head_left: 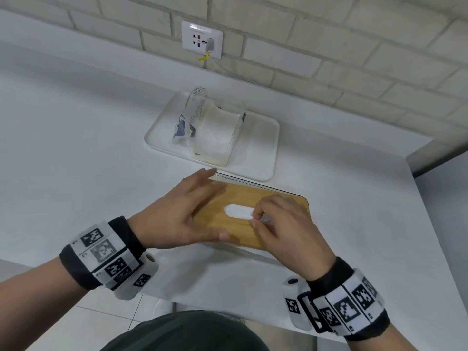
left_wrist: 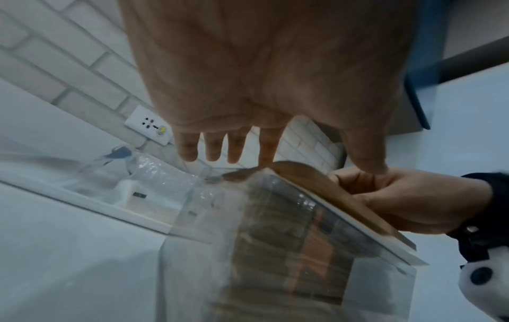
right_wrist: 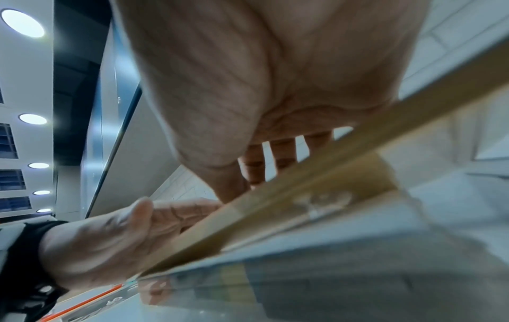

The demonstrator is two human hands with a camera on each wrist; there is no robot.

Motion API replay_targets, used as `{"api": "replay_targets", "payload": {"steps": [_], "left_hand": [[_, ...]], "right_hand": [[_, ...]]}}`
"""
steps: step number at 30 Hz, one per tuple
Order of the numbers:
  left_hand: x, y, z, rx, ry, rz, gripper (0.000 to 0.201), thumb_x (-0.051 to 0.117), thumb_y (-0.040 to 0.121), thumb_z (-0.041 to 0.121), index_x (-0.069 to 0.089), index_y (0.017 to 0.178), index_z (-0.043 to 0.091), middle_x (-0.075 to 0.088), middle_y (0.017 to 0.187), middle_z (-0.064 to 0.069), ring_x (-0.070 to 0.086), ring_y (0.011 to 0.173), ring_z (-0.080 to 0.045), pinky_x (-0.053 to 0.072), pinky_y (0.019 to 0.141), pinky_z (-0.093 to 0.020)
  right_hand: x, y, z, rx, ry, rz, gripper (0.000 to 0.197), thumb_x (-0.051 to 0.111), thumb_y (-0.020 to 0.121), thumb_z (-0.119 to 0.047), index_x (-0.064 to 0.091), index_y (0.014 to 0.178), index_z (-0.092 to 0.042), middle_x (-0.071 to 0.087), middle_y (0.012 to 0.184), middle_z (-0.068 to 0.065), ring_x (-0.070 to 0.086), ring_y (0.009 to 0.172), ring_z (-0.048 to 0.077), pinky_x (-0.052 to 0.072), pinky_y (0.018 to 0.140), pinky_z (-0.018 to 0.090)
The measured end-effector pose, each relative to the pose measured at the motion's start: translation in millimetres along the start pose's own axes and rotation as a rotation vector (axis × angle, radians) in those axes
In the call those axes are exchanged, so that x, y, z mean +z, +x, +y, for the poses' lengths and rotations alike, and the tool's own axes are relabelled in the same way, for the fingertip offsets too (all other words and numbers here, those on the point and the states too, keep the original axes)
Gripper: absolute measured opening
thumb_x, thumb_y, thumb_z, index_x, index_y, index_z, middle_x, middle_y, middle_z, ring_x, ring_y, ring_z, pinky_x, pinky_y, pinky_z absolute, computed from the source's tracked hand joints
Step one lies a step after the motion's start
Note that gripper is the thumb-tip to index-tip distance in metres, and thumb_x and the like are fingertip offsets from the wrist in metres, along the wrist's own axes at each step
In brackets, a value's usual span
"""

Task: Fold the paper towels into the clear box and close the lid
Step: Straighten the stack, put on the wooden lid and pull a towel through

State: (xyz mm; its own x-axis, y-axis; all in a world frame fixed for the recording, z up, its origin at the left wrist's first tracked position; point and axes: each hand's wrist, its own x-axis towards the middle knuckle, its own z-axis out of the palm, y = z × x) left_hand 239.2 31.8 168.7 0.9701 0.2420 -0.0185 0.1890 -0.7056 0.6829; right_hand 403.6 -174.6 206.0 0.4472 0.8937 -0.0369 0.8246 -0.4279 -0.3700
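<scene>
The clear box stands on the white table near its front edge, with a wooden lid lying on top. A white paper towel shows in the lid's oval slot. My left hand lies flat on the lid's left part, fingers straight and spread, thumb along the front edge. My right hand is at the slot's right end, thumb and curled fingers pinching a bit of the paper towel. The left wrist view shows the lid from the side, with the right hand on it.
Behind the box a white tray holds an opened plastic pack of paper towels. A wall socket with a plugged cable sits in the brick wall. The table ends on the right and just in front of the box.
</scene>
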Motion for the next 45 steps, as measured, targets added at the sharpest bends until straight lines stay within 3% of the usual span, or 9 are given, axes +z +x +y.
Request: {"api": "replay_targets", "payload": {"steps": [3, 6, 12, 15, 20, 27, 34, 38, 45], "left_hand": [[10, -1, -1, 0.116, 0.183, -0.016, 0.084, 0.059, 0.076, 0.086, 0.052, 0.142, 0.035, 0.029, 0.166, 0.0, 0.017, 0.158, -0.022, 0.025, 0.126, -0.045], [9, -3, -4, 0.149, 0.245, -0.05, 0.07, 0.055, 0.083, 0.082, 0.055, 0.137, 0.037, 0.037, 0.161, 0.0, 0.025, 0.156, -0.026, 0.027, 0.123, -0.054], [-4, 13, 13, 0.111, 0.218, -0.172, 0.063, 0.065, 0.076, 0.074, 0.059, 0.126, 0.035, 0.028, 0.161, 0.001, 0.023, 0.15, -0.021, 0.023, 0.122, -0.029], [-6, 19, 17, 0.103, 0.178, -0.249, 0.056, 0.078, 0.079, 0.059, 0.057, 0.122, 0.03, 0.024, 0.161, 0.004, 0.022, 0.15, -0.018, 0.026, 0.121, -0.032], [-10, 18, 18, 0.099, 0.197, -0.272, 0.054, 0.078, 0.081, 0.057, 0.056, 0.121, 0.027, 0.025, 0.16, 0.008, 0.027, 0.146, -0.017, 0.027, 0.119, -0.032], [-11, 15, 18, 0.053, 0.357, -0.304, 0.052, 0.071, 0.085, 0.061, 0.051, 0.124, 0.032, 0.022, 0.161, 0.019, 0.004, 0.152, -0.002, -0.002, 0.123, -0.065], [-15, 19, 5, 0.118, 0.249, -0.265, 0.069, 0.058, 0.071, 0.081, 0.054, 0.119, 0.033, 0.033, 0.155, 0.009, 0.023, 0.146, -0.009, 0.017, 0.123, -0.054], [-17, 21, 2, 0.151, 0.192, -0.267, 0.065, 0.067, 0.073, 0.074, 0.057, 0.119, 0.028, 0.032, 0.156, 0.004, 0.026, 0.145, -0.019, 0.029, 0.12, -0.04], [-19, 24, 2, 0.151, 0.189, -0.287, 0.076, 0.062, 0.069, 0.077, 0.057, 0.122, 0.022, 0.031, 0.159, 0.001, 0.016, 0.144, -0.01, 0.015, 0.115, -0.022]], "right_hand": [[6, -9, 1, 0.031, 0.009, 0.046, 0.004, 0.056, 0.097, -0.04, 0.056, 0.095, -0.036, 0.055, 0.109, -0.022, 0.051, 0.104, 0.009, 0.039, 0.097, 0.052], [9, -12, 2, 0.018, 0.036, 0.069, 0.002, 0.056, 0.097, -0.037, 0.057, 0.096, -0.036, 0.056, 0.109, -0.022, 0.053, 0.104, 0.01, 0.041, 0.096, 0.051], [10, -10, 3, 0.023, 0.054, 0.069, 0.003, 0.056, 0.096, -0.036, 0.059, 0.096, -0.036, 0.056, 0.111, -0.022, 0.053, 0.105, 0.011, 0.041, 0.095, 0.05], [10, -10, 3, 0.025, 0.054, 0.074, 0.002, 0.057, 0.096, -0.035, 0.059, 0.095, -0.036, 0.056, 0.111, -0.022, 0.053, 0.105, 0.011, 0.041, 0.095, 0.049], [14, -13, 0, 0.02, 0.049, 0.081, 0.004, 0.057, 0.097, -0.035, 0.06, 0.096, -0.035, 0.056, 0.112, -0.022, 0.051, 0.108, 0.011, 0.039, 0.095, 0.049], [21, -12, 0, 0.002, 0.07, 0.107, 0.005, 0.056, 0.097, -0.034, 0.061, 0.096, -0.033, 0.057, 0.111, -0.022, 0.05, 0.108, 0.009, 0.04, 0.095, 0.05], [23, -7, 0, 0.004, 0.054, 0.12, 0.003, 0.058, 0.097, -0.032, 0.061, 0.095, -0.032, 0.057, 0.11, -0.021, 0.049, 0.107, 0.009, 0.04, 0.095, 0.051], [22, -6, 1, -0.001, 0.065, 0.114, 0.004, 0.057, 0.098, -0.032, 0.06, 0.096, -0.032, 0.058, 0.109, -0.021, 0.05, 0.106, 0.01, 0.041, 0.095, 0.052], [23, -1, -1, 0.009, 0.095, 0.12, 0.005, 0.057, 0.098, -0.03, 0.06, 0.095, -0.032, 0.059, 0.107, -0.02, 0.049, 0.104, 0.01, 0.044, 0.094, 0.051]]}}
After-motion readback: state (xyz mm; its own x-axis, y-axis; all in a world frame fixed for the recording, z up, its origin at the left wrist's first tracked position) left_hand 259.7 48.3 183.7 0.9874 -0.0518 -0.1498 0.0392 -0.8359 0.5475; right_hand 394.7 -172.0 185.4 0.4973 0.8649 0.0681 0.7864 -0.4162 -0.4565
